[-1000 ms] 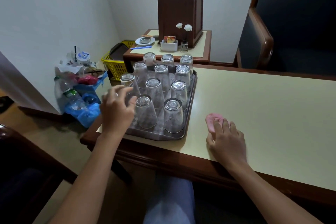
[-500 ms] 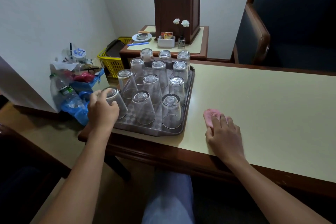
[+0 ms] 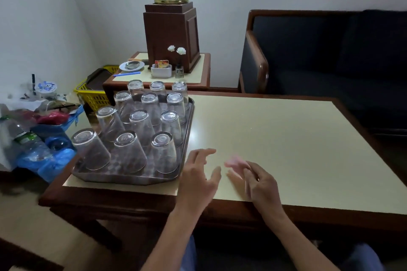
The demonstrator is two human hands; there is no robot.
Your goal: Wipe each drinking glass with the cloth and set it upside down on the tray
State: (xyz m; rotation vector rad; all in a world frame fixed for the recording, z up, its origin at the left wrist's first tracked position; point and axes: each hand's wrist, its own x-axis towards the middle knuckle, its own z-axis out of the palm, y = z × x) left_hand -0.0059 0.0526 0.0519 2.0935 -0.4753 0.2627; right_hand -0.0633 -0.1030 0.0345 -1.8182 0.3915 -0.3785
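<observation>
Twelve glasses stand upside down on the tray, left of centre. Just right of it, low in the frame, the left hand hovers with fingers spread, holding nothing. The right hand pinches the blurred pink cloth over the table.

- Twelve glasses stand upside down on the tray, at the table's left end.
- The left hand hovers, fingers spread, just beside the tray's near right corner.
- The right hand pinches the blurred pink cloth.
</observation>
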